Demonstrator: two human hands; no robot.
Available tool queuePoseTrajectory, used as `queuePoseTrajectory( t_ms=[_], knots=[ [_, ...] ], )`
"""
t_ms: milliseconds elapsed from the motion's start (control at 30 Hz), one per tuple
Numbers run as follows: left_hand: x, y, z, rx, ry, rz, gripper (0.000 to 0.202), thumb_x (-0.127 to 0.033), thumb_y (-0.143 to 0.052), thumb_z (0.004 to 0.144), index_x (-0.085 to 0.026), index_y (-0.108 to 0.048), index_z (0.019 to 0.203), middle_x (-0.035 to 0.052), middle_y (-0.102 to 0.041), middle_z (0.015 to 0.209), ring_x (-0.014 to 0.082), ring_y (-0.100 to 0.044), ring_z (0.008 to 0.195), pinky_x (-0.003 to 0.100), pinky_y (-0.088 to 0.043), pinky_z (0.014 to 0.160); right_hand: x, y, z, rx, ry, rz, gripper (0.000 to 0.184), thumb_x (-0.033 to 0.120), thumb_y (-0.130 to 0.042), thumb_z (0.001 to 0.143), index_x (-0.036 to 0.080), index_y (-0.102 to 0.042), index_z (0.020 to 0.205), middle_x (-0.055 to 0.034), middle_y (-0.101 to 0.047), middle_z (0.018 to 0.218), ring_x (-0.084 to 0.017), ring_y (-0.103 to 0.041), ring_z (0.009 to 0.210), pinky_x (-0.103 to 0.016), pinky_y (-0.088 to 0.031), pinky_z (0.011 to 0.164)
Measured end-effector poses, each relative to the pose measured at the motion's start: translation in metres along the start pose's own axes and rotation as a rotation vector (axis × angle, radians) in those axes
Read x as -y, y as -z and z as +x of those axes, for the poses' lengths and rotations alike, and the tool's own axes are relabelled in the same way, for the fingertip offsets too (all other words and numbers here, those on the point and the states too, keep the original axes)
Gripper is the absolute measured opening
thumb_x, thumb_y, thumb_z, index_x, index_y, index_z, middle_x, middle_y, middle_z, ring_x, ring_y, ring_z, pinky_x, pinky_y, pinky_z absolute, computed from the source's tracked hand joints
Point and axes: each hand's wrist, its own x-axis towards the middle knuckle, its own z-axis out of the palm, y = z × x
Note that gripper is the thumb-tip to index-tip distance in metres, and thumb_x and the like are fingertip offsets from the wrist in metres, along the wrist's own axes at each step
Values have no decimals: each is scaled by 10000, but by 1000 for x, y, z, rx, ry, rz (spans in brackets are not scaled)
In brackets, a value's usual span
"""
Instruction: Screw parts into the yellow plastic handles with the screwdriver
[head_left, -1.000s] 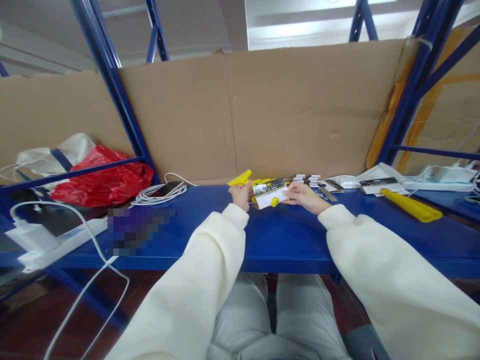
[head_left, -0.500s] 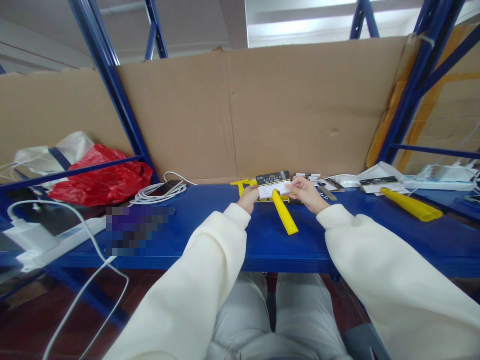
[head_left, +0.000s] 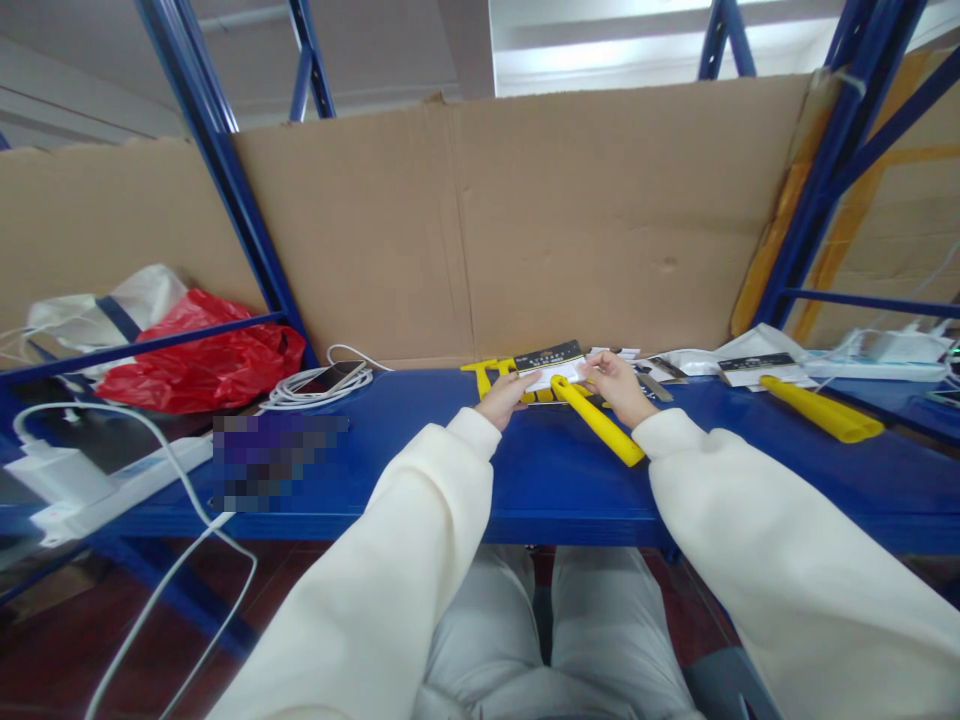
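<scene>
Before me a black-and-white packaging card (head_left: pixel 551 362) is held up above the blue shelf top. My left hand (head_left: pixel 504 402) grips its left side, thumb on the front. At the right edge, the closed fingers of my right hand (head_left: pixel 613 388) pinch the card. A yellow tapered handle (head_left: pixel 604 427) hangs from the card's lower middle and slants down to the right, below my right hand. Yellow caliper-shaped pieces (head_left: pixel 489 374) lie behind my left hand, partly covered by it and the card.
To the right lies another carded yellow handle (head_left: pixel 821 408), with white power strips behind it. A coiled white cable (head_left: pixel 319 388), a red plastic bag (head_left: pixel 206 350) and a white charger (head_left: pixel 64 472) sit on the left. A cardboard wall (head_left: pixel 570 220) closes the back, between blue posts.
The card has tilted and sunk a little. Its yellow handle has swung to the right, and my left thumb now reaches further over the card's front.
</scene>
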Motion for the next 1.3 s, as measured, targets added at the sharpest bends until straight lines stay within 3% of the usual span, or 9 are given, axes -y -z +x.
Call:
queuePoseTrajectory(
  t_ms=[200,300,367,567,733,900,967,1067,1300],
  knots=[
    [-4,-4,-2,-51,-61,-228,87,-63,-738,893,-131,-751,947,113,-808,997,229,-770,1075,378,-649,985,3,6,2,-59,288,-433,261,470,-712,837,254,-570,802,-74,-668,908,-262,-673,897,-481,-579,932],
    [-5,-3,-2,-126,-66,-262,197,43,-724,835,-120,-714,946,120,-795,1023,230,-778,1050,399,-661,970,7,5,-2,-44,281,-474,288,504,-702,868,261,-548,842,-45,-651,821,-238,-654,797,-420,-582,822],
    [-6,-3,-3,-157,-75,-267,310,86,-711,800,-121,-710,1030,127,-784,1097,239,-780,1055,403,-672,946,9,2,-7,68,244,-454,336,546,-723,860,266,-542,893,-16,-632,757,-225,-641,733,-387,-572,750],
    [-7,-6,-7,-242,-103,-233,787,86,-533,847,-251,-522,1558,132,-602,1535,261,-742,1194,391,-695,895,11,-11,-20,370,225,-411,437,430,-840,756,265,-555,1043,-18,-684,945,-194,-671,779,-340,-581,737],
    [-6,-6,-4,-199,-121,-156,891,52,-551,807,-321,-490,1613,78,-512,1655,287,-706,1274,395,-683,921,18,-15,-26,448,295,-585,180,198,-668,849,238,-681,1024,-45,-722,1030,-197,-694,835,-339,-588,790],
    [-9,-5,-5,-160,-127,-84,812,-46,-601,901,-354,-449,1637,79,-502,1672,248,-747,1196,355,-672,883,25,-10,-22,420,333,-740,317,112,-622,848,229,-784,1093,-109,-729,1191,-263,-732,1015,-421,-576,981],
    [-10,-3,-7,-142,-127,-72,766,-122,-624,945,-364,-430,1645,91,-481,1687,229,-768,1145,309,-659,839,26,2,-11,332,348,-796,340,92,-655,815,232,-797,1090,-117,-733,1189,-295,-720,1112,-440,-544,1061],
    [-11,-2,-8,-151,-114,-47,710,-175,-611,975,-330,-429,1644,123,-420,1724,222,-772,1126,266,-635,786,29,36,13,207,333,-919,405,84,-685,775,237,-797,1132,-107,-748,1112,-301,-733,1039,-435,-561,1033],
    [-10,-4,-9,-176,-66,-11,625,-198,-576,983,-257,-471,1596,163,-484,1664,225,-784,1054,265,-628,734,39,159,40,-61,-25,-1355,451,34,-710,776,70,-773,1221,-201,-733,945,-283,-692,831,-380,-511,804]
  ],
)
